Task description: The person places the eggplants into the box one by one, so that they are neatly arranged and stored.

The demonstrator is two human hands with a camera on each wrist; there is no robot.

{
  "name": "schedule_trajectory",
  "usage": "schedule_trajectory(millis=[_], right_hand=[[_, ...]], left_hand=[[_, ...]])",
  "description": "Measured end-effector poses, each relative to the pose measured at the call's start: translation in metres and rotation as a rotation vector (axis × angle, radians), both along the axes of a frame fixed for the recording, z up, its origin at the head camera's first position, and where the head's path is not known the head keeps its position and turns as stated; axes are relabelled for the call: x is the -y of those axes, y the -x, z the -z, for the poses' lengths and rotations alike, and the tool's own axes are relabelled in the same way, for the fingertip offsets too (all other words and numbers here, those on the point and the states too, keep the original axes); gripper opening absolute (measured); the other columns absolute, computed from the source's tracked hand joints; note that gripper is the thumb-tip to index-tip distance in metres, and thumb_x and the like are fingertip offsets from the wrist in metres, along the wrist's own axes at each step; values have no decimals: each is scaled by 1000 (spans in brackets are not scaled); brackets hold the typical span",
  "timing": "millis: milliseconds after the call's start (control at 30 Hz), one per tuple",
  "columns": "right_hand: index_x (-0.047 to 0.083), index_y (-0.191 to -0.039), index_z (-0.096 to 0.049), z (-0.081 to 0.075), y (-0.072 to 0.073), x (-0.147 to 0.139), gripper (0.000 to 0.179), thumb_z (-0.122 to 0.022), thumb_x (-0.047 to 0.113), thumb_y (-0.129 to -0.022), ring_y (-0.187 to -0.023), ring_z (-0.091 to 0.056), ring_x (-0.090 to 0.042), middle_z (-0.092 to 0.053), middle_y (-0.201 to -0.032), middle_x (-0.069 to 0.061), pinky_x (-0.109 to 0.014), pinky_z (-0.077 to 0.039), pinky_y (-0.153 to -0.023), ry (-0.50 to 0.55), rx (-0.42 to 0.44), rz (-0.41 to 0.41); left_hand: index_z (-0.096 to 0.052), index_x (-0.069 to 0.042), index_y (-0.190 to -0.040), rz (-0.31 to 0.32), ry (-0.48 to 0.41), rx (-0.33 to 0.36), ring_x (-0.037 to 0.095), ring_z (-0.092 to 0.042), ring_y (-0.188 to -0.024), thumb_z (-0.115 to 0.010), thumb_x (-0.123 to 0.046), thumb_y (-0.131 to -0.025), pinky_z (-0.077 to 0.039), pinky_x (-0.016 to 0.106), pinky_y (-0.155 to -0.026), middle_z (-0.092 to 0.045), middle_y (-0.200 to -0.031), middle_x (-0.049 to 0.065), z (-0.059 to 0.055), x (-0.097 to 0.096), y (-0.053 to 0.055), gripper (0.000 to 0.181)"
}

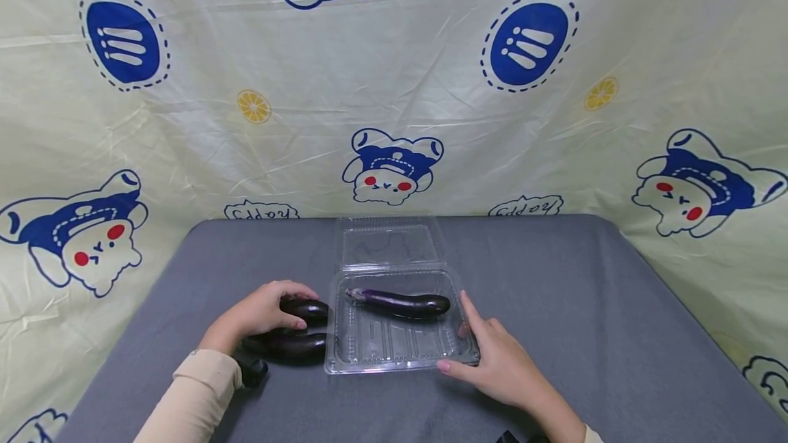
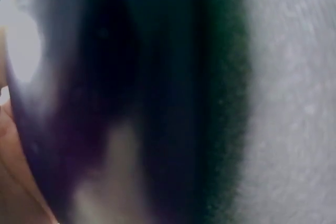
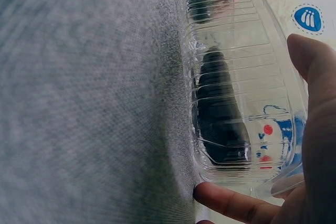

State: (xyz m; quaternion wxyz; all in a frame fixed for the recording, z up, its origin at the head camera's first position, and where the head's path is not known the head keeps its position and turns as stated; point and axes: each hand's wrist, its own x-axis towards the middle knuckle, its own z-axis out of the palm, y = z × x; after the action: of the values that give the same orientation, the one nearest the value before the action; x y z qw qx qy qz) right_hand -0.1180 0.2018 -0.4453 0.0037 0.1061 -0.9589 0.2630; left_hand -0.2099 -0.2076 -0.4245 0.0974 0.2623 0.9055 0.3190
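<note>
Purple eggplant point(image 1: 400, 304) crosswise in tray point(image 1: 382, 347), stem leftward; left hand point(image 1: 271, 306) grips dark eggplant point(image 1: 314, 312); right hand point(image 1: 500, 361) grips tray.

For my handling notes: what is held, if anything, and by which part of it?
The left grip holds the farther loose eggplant around its body; the right grip holds the clear plastic clamshell by its right side, near corner included.

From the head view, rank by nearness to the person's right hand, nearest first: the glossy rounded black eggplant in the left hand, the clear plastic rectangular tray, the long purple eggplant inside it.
1. Clear plastic rectangular tray: its right side touches the right hand.
2. Long purple eggplant: inside, toward the far side.
3. Glossy rounded black eggplant: left of the tray, in the left hand.
</note>
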Motion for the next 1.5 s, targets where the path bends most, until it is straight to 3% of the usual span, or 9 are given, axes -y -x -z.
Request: schedule_trajectory(millis=[167, 333, 833, 967, 1167, 1367, 1500], right_hand=[[26, -161, -11, 0, -1, 0, 115, -70, 73, -74, -100, -54, -11, -63, -111, 10, -38, -48, -82, 7, 8, -7], [26, -161, -11, 2, -1, 0, 115, -70, 73, -74, -99, -53, -10, -62, -110, 11, -36, -47, -80, 5, 6, -12], [27, -161, -10, 1, 1, 0, 116, -70, 75, -73, -98, -53, -10, -62, -111, 12, -36, -47, -80, 12, 13, -1], [28, -161, -10, 1, 0, 0, 116, -70, 74, -73, -99, -53, -10, -62, -111, 12, -38, -47, -81, 9, 9, 3], [27, -161, -9, 1, 0, 0, 115, -71, 71, -75, -101, -54, -12, -63, -111, 10, -39, -48, -81, 0, 2, -3], [28, -161, -10, 1, 1, 0, 115, -71, 72, -74, -100, -53, -11, -62, -110, 12, -37, -47, -81, -1, 2, 0], [27, -161, -11, 0, 1, 1, 115, -70, 73, -74, -100, -53, -10, -62, -110, 12, -37, -47, -81, -1, 2, -8]], left_hand=[[-70, -15, -117, -26, -14, -7, 21, -61, -104, -82, -16, -81, -49, 43, -91, -70, -110, 4, 2, 1, 1, 38], [-70, -14, -119, -73, -33, -21, 23, -61, -105, -82, -17, -81, -48, 45, -92, -70, -110, 5, -5, 2, 1, 40], [-68, -16, -121, -117, -23, -172, 22, -59, -100, -82, -21, -81, -47, 42, -87, -69, -107, 5, -58, -5, -2, 43], [-68, -18, -123, -76, -49, -170, 21, -58, -101, -81, -18, -82, -47, 41, -87, -67, -110, 5, -67, -26, -5, 43], [-67, -22, -126, 32, -10, -133, 17, -57, -103, -78, -21, -86, -49, 37, -86, -64, -117, 2, -77, -77, -7, 42], [-66, -22, -127, 144, 23, -70, 16, -56, -101, -76, -23, -88, -50, 38, -87, -63, -118, 2, -73, -123, -4, 40], [-67, -25, -126, 165, 68, -45, 14, -57, -102, -76, -24, -89, -50, 37, -91, -64, -118, -1, -66, -140, -5, 38]])
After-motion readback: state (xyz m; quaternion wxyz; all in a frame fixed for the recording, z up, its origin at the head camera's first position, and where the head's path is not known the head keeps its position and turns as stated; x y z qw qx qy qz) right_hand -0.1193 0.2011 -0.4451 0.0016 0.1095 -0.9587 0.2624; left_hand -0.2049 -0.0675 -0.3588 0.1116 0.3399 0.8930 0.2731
